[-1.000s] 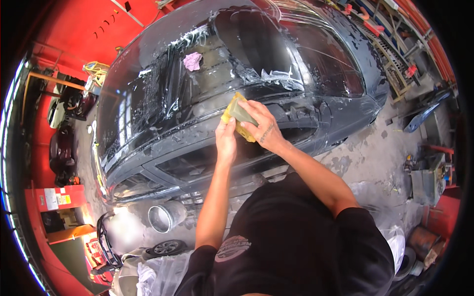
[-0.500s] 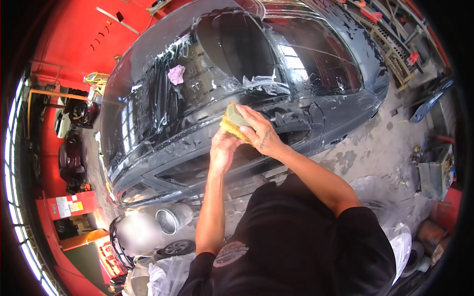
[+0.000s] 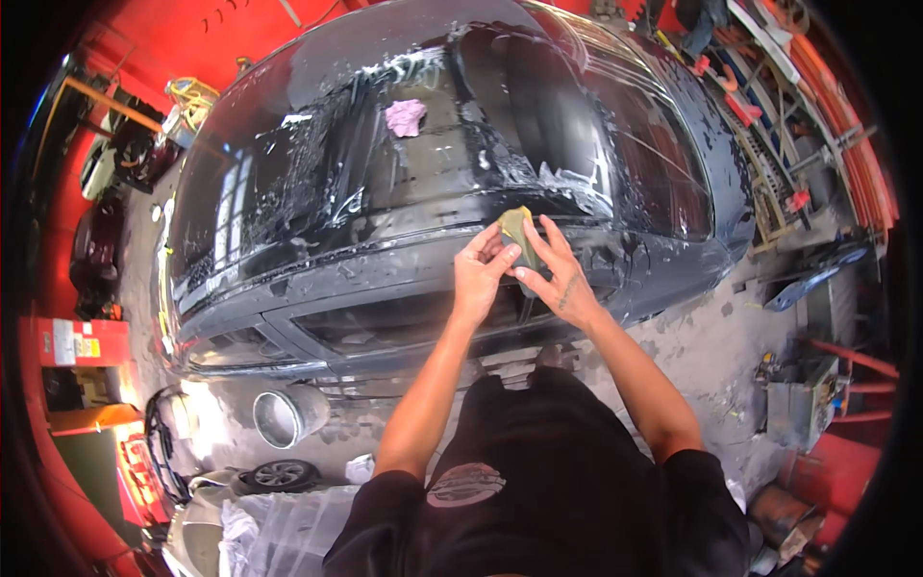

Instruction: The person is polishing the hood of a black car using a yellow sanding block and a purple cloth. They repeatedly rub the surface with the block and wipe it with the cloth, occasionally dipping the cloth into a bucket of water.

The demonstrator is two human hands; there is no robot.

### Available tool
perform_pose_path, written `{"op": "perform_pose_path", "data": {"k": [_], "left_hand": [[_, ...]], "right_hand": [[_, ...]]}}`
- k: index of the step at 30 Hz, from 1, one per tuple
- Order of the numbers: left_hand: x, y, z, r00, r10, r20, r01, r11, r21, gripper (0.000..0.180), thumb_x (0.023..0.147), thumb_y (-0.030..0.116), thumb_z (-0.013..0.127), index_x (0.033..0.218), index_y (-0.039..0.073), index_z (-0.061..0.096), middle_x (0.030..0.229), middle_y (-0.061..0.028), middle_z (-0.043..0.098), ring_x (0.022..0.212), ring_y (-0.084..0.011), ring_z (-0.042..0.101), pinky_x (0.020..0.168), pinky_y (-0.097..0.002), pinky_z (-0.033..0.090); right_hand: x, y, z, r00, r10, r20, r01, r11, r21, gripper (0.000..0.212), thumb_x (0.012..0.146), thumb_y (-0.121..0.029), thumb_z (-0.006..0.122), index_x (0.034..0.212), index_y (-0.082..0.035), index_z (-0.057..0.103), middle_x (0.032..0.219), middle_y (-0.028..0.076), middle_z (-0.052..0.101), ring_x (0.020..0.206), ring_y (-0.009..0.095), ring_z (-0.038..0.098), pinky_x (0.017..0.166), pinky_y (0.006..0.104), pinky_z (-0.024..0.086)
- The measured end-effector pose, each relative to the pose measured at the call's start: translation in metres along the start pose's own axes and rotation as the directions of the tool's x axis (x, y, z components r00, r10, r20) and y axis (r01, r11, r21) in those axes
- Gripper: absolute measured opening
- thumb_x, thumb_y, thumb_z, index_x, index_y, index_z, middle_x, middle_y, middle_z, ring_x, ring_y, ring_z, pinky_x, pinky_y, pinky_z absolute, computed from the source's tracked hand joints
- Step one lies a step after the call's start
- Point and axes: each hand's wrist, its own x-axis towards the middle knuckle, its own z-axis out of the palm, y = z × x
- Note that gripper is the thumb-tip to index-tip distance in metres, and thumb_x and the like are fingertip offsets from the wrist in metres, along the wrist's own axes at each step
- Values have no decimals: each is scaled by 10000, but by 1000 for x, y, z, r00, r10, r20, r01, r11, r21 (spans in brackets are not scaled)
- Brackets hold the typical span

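Observation:
Over the near edge of a dark grey car [image 3: 317, 288], I hold an olive-grey sanding pad [image 3: 519, 240] with a yellow sheet at its edge. My left hand [image 3: 479, 274] pinches its left side between thumb and fingers. My right hand [image 3: 569, 287] grips the other side, its upper fingers partly raised. The pad is tilted up, and its underside is hidden. Beyond it, the roof and its dark panel are wet, with streaks of whitish suds. A crumpled pink cloth [image 3: 406, 117] lies on the roof.
A grey bucket [image 3: 290, 415] stands on the concrete floor, left of my legs. Near it are a wheel [image 3: 280, 475] and plastic sheeting [image 3: 303, 524]. Metal racks [image 3: 779, 144] and a metal box [image 3: 801, 404] are at the right. A red cabinet [image 3: 87, 341] stands at the left.
Both hands have moved right in the view with the pad. The fingers have shifted: the pad is now held more upright between them, where before the right hand lay over it.

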Motion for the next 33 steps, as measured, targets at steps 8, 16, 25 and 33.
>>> {"op": "perform_pose_path", "data": {"k": [8,16,25,33], "left_hand": [[35,12,-52,914,-200,352,194,980,51,510,994,129,823,1427,39,570,1306,-135,703,1106,-187,717,833,-338,644],[269,68,-109,743,621,251,-406,119,906,593,896,354,823,1411,116,649,1365,-285,558,1238,-488,563,1040,-604,484],[321,25,-177,833,454,317,-233,-231,945,540,1041,362,649,1558,236,557,1629,-187,443,1517,-555,342,1210,-737,305],[189,33,-166,813,363,455,-394,-231,890,456,1040,237,656,1482,134,614,1562,-210,493,1482,-499,405,1248,-583,318]], "right_hand": [[5,-13,35,977,163,-138,-126,961,245,703,966,-198,799,1607,-57,549,1326,146,670,1189,259,651,1032,363,509],[-89,28,11,851,394,-349,-384,918,100,694,970,-191,782,1604,-35,549,1247,138,660,1128,229,624,996,342,499],[-194,75,-29,699,562,-442,-550,818,171,711,948,-150,784,1603,-18,542,1364,214,684,1265,287,630,1117,393,471],[-124,120,-35,774,488,-404,-515,856,46,663,959,-197,805,1583,-138,588,1274,178,656,1135,315,641,1022,383,503]]}}
